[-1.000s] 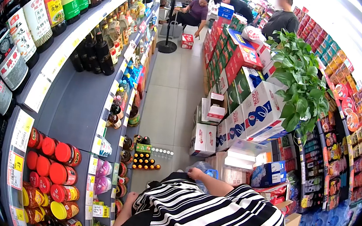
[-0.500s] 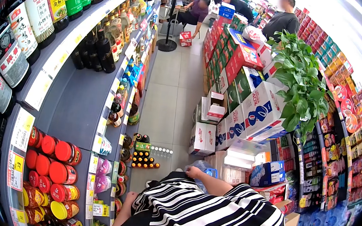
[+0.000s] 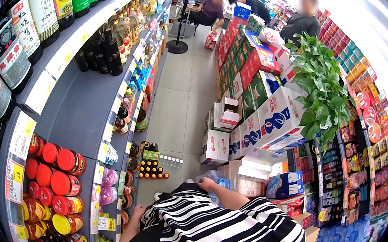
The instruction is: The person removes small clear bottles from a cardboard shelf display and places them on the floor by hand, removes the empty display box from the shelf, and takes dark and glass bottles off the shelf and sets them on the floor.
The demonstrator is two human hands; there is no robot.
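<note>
Head view: both our hands are lowered, on the near side of the orange-capped bottles point(image 3: 153, 170) on the floor point(image 3: 173, 94).
We judge the step in hand to be a waiting one: our right hand point(image 3: 206, 184), nearer us and right of those bottles, lies against dark cloth point(image 3: 189, 188), its fingers curled together, though we cannot tell whether they grip it. Our left hand point(image 3: 139, 211), directly on our side of the bottles, is partly hidden; we cannot tell how its fingers stand. Any reach for the bottles would call for bending low. Left of them rises a grey shelf point(image 3: 73, 107); right are stacked cartons point(image 3: 271, 110); well beyond stand a fan point(image 3: 177, 47) and other people point(image 3: 302, 25).
</note>
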